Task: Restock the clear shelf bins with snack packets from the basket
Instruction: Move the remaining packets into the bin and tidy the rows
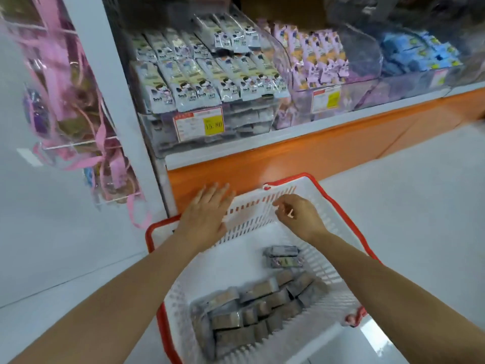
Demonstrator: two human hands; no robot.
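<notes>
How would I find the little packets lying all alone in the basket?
Look at the white basket with the red rim, in front of the orange shelf base. A big heap of grey packets fills its near end. The lone packets lie apart on the bare bottom, just below the right hand.

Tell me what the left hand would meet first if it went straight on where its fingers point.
Most likely the orange base panel: the left hand lies flat, its straight fingers aimed at it across the basket's far edge. Depth is hard to judge.
</notes>
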